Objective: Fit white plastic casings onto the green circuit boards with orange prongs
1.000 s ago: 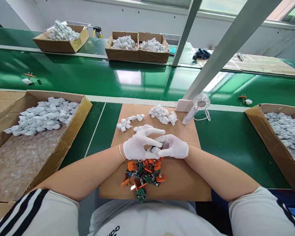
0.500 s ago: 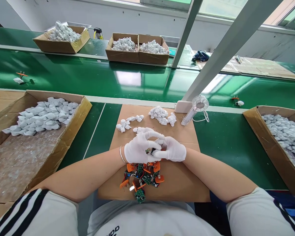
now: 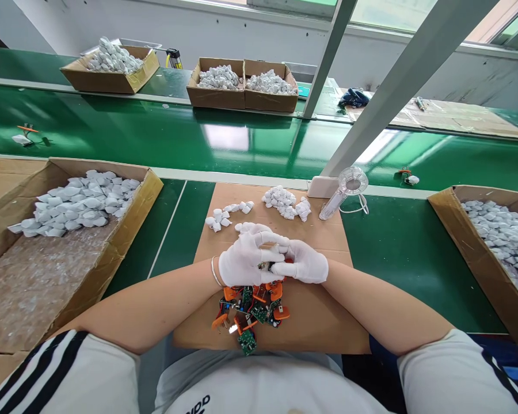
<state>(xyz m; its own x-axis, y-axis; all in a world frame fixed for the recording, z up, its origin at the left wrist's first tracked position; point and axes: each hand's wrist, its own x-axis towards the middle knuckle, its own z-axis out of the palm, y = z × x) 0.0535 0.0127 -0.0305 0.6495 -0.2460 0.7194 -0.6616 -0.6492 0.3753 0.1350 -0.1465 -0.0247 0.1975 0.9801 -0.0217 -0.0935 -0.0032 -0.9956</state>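
Small part (image 3: 265,266) apparently unfinished; loose circuit boards (image 3: 259,312) left at six o'clock.
Left hand (image 3: 244,260) and right hand (image 3: 305,262) clamp it between their fingers, mostly hidden; white pieces (image 3: 280,199) lie toward twelve.

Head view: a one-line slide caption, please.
Gloved left hand and right hand hold a mostly hidden part beside circuit boards on a cardboard sheet.
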